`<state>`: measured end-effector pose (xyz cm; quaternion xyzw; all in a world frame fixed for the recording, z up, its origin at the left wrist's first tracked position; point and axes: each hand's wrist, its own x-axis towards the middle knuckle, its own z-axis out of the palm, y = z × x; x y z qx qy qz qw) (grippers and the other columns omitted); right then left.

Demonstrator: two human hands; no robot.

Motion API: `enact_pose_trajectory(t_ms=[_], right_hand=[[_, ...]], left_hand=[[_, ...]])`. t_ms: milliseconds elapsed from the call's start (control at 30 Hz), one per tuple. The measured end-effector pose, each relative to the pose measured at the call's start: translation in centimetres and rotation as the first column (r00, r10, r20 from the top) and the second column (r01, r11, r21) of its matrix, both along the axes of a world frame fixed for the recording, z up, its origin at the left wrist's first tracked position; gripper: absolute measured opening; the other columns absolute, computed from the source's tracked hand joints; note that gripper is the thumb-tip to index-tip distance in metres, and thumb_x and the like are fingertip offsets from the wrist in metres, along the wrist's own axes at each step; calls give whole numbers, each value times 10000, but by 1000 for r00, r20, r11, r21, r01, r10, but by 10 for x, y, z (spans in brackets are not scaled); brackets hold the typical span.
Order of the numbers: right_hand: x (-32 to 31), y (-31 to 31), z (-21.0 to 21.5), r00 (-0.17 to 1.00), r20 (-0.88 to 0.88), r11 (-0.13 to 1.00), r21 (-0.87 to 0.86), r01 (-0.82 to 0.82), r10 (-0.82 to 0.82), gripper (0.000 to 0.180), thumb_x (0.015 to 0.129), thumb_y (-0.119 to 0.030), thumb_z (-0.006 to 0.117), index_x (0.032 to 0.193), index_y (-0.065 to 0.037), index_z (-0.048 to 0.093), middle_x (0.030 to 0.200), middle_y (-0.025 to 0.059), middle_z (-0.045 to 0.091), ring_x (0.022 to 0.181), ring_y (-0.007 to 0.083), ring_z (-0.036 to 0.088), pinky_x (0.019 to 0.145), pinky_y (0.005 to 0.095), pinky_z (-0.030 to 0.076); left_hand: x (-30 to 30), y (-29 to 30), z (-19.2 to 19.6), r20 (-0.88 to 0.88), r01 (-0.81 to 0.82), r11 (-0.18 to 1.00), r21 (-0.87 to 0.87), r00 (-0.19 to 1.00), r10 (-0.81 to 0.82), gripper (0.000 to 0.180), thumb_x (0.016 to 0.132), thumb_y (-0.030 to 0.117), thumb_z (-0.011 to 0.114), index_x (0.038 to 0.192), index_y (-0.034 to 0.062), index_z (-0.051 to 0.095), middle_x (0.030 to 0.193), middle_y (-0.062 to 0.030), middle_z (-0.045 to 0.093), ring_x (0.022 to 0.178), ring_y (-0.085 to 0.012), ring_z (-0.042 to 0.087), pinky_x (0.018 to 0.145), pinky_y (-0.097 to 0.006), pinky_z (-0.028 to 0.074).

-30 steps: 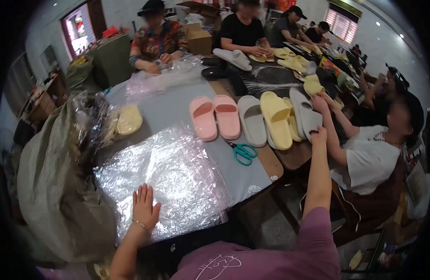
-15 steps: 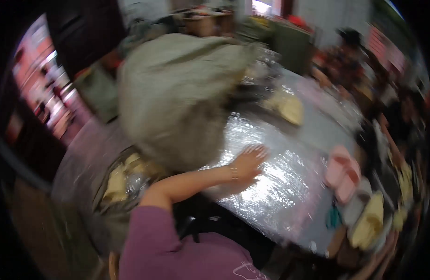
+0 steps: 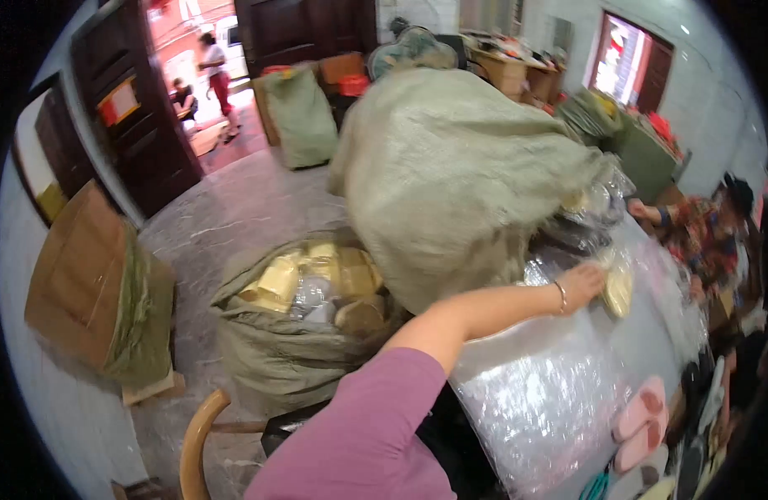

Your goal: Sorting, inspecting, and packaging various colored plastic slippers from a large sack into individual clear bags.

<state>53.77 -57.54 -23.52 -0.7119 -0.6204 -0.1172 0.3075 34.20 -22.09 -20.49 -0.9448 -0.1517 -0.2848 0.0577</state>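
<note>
My left hand (image 3: 581, 287), with a bracelet at the wrist, stretches across to a pale yellow slipper (image 3: 619, 289) wrapped in clear plastic on the table. The fingers lie against the slipper's near edge, and I cannot make out whether they grip it. Under the forearm a crinkled clear plastic sheet (image 3: 551, 392) covers the grey tabletop. A big grey-green sack (image 3: 451, 167) bulges right beside the hand, to its left. My right hand is out of the picture.
An open sack (image 3: 309, 292) of bagged yellow slippers stands on the floor beside the table. Pink slippers (image 3: 642, 421) and teal scissors (image 3: 597, 487) lie at the lower right. A seated person (image 3: 709, 242) works at the far end. A wooden chair back (image 3: 196, 442) and cardboard (image 3: 75, 275) are to the left.
My head has turned left, bringing the sacks and doorway into view. My left hand slid from the flat plastic sheet to the yellow slipper. My right hand has left the picture.
</note>
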Motion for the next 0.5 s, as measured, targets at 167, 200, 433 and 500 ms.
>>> enact_pose_trajectory(t_ms=[167,200,433,500], right_hand=[[-99,-71,54,963,105,944,-200,263,-247,297,710,-82,644,1003,-46,611,1110,144,550,1112,353,456,986,481,309],[-113,-59,47,977,77,957,-199,209,-198,272,709,-94,654,976,-56,617,1078,120,553,1098,334,459,960,483,314],[-127,-70,42,982,-120,980,-151,127,-145,272,738,-134,688,994,-83,613,991,62,589,1000,268,524,916,439,341],[-133,-67,44,982,-93,976,-159,147,-163,261,747,-139,688,992,-86,615,972,50,595,981,250,536,915,432,344]], left_hand=[[25,5,-6,-35,124,990,62,992,-122,523,810,101,514,1324,41,436,1375,-153,433,1308,-311,369,1109,-448,258],[20,3,-2,-190,80,992,102,980,-60,547,798,81,511,1334,24,414,1383,-171,414,1316,-316,356,1118,-448,245],[68,17,-8,-240,-72,962,264,961,137,689,815,90,518,1448,49,249,1438,-167,353,1284,-308,391,1035,-400,350],[69,45,-19,-120,-57,929,365,987,107,635,851,127,502,1446,107,279,1438,-160,355,1247,-318,424,1015,-419,367]])
